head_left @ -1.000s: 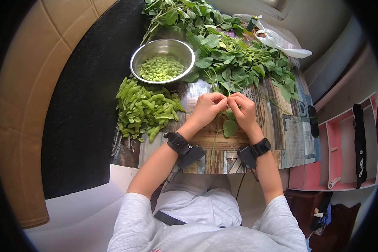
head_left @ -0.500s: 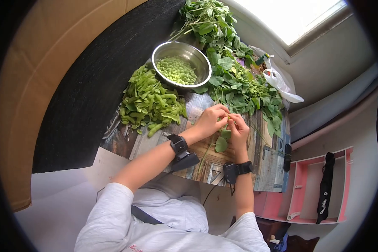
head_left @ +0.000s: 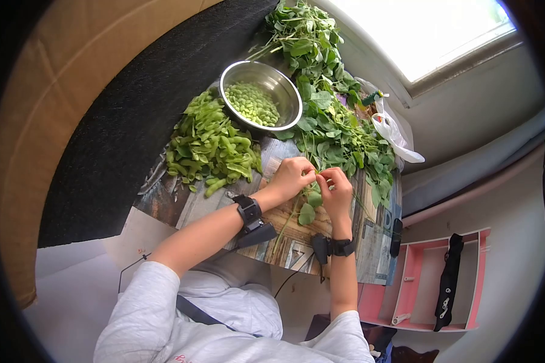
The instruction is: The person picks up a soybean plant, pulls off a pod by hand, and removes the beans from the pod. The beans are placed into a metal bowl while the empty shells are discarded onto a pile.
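Observation:
Over the middle of the table, my left hand and my right hand meet with their fingertips pinched together. Between them is part of a leafy soybean stem, whose leaves hang below the fingers; the exact grip points are partly hidden. Left of my left hand lies a heap of green soybean pods. Behind it stands a steel bowl holding shelled green soybeans. Leafy soybean plants are piled just beyond my hands.
The patterned table curves along its front edge near my lap. A white plastic bag sits at the far right by the window. A pink shelf unit is at the lower right, and a black panel at the left.
The whole view has shifted slightly, so most things appear a little farther left. My hands remain close together at the stem, the right fingers now raised and pinched beside the left.

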Tool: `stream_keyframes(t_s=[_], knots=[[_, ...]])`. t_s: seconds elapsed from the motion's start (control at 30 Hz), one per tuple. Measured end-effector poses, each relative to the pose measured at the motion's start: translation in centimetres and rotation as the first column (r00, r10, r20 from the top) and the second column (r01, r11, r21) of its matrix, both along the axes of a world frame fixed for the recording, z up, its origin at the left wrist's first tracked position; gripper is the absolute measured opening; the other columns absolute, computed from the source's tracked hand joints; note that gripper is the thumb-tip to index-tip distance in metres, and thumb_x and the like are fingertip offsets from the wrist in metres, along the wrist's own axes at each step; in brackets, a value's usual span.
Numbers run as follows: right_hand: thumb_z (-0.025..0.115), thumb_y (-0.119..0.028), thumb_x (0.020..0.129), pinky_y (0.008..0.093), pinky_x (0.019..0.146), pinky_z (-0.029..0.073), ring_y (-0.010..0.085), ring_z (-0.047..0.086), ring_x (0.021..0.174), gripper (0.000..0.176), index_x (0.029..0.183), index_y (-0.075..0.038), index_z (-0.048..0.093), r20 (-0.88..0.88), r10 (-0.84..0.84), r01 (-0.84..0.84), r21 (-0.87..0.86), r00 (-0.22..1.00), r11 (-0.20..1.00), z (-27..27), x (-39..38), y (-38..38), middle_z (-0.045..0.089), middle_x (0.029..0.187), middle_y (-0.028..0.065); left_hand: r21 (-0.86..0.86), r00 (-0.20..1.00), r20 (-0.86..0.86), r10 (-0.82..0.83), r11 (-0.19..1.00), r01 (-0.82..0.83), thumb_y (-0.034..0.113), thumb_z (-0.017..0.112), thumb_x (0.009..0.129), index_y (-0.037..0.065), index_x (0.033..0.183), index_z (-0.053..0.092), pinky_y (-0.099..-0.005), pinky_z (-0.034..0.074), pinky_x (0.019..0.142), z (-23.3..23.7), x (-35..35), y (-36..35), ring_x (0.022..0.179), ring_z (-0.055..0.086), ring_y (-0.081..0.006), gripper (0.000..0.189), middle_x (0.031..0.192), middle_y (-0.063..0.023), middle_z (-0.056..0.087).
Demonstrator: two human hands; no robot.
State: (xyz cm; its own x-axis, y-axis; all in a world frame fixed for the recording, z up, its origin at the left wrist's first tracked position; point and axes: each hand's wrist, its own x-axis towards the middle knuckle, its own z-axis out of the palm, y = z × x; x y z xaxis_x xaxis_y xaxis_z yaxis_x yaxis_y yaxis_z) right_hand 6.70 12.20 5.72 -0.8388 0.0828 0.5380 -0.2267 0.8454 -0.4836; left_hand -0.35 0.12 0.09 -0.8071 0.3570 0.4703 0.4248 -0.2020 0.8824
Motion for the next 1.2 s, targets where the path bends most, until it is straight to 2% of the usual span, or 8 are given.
stream_keyframes(t_s=[0.17,0.5,0.57,0.7,0.77,1.0,1.07,1.2], knots=[[0.061,-0.003,0.078,0.0347,0.055,0.047,0.0286,0.057,0.063,0.006,0.079,-0.001,0.056,-0.032,0.053,-0.032,0.458,0.998,0.888,0.7,0.1,-1.0,0.058,0.074,0.0120,-0.054,0.998,0.037,0.055,0.997,-0.053,0.011,0.060,0.074,-0.002,0.078,0.064,-0.0312,0.048,0.062,-0.2,0.0,-0.1,0.067,0.062,-0.0226,0.014,0.075,-0.0130,0.063],[0.060,-0.003,0.077,0.0368,0.056,0.046,0.0301,0.057,0.066,0.005,0.077,0.000,0.055,0.000,0.012,-0.012,0.293,1.000,0.956,0.0,0.1,-1.2,0.056,0.071,0.0122,0.001,0.994,0.077,-0.072,0.997,0.072,0.011,0.060,0.075,-0.002,0.081,0.064,-0.0296,0.048,0.064,-0.8,-0.7,0.1,0.069,0.061,-0.0197,0.015,0.076,-0.0118,0.063],[0.059,-0.003,0.077,0.0371,0.055,0.046,0.0302,0.056,0.064,0.006,0.075,0.000,0.054,-0.050,-0.005,0.026,0.428,0.999,0.904,0.4,0.1,-1.5,0.055,0.070,0.0122,0.011,0.988,0.107,-0.111,0.994,0.110,0.011,0.060,0.076,-0.003,0.082,0.065,-0.0289,0.048,0.066,-0.8,-0.6,0.2,0.071,0.062,-0.0192,0.016,0.078,-0.0111,0.064],[0.059,-0.005,0.079,0.0366,0.054,0.045,0.0298,0.055,0.062,0.008,0.074,0.000,0.053,-0.086,-0.026,0.062,0.446,0.996,0.893,-0.2,0.1,-1.4,0.054,0.070,0.0119,0.017,0.988,0.103,-0.115,0.993,0.114,0.012,0.060,0.077,-0.003,0.083,0.065,-0.0286,0.048,0.068,-0.6,-0.4,0.2,0.073,0.062,-0.0187,0.016,0.080,-0.0109,0.065],[0.059,-0.007,0.080,0.0363,0.054,0.043,0.0292,0.055,0.063,0.010,0.074,-0.001,0.054,-0.027,-0.113,0.116,0.229,0.993,0.966,-0.5,0.2,-1.4,0.054,0.069,0.0118,0.032,0.986,0.084,-0.146,0.989,0.143,0.012,0.061,0.079,-0.002,0.085,0.065,-0.0290,0.048,0.068,-0.5,-0.4,0.2,0.074,0.062,-0.0187,0.016,0.084,-0.0102,0.064],[0.058,-0.010,0.083,0.0357,0.055,0.042,0.0278,0.055,0.061,0.013,0.074,0.000,0.055,-0.105,-0.142,0.154,0.111,0.984,0.982,-0.1,0.2,-2.4,0.055,0.067,0.0114,0.135,0.989,0.033,-0.146,0.981,0.140,0.012,0.062,0.081,-0.002,0.086,0.066,-0.0273,0.048,0.065,-0.5,-0.3,0.4,0.076,0.060,-0.0169,0.015,0.091,-0.0082,0.062],[0.058,-0.011,0.084,0.0350,0.055,0.042,0.0277,0.054,0.061,0.014,0.075,0.000,0.055,-0.105,-0.191,0.194,0.014,0.976,0.981,0.1,0.2,-2.9,0.055,0.067,0.0116,0.195,0.959,0.153,-0.240,0.958,0.209,0.012,0.062,0.082,-0.003,0.086,0.066,-0.0242,0.047,0.064,-0.1,-0.3,0.1,0.075,0.059,-0.0127,0.016,0.091,-0.0062,0.062],[0.057,-0.012,0.084,0.0345,0.055,0.042,0.0269,0.054,0.061,0.016,0.074,0.000,0.055,-0.104,-0.203,0.204,-0.005,0.974,0.979,0.0,0.1,-3.1,0.055,0.067,0.0117,0.324,0.869,0.315,-0.381,0.904,0.279,0.012,0.061,0.082,-0.004,0.084,0.066,-0.0201,0.044,0.057,0.5,-0.2,-0.3,0.067,0.056,-0.0070,0.017,0.093,-0.0034,0.060]])
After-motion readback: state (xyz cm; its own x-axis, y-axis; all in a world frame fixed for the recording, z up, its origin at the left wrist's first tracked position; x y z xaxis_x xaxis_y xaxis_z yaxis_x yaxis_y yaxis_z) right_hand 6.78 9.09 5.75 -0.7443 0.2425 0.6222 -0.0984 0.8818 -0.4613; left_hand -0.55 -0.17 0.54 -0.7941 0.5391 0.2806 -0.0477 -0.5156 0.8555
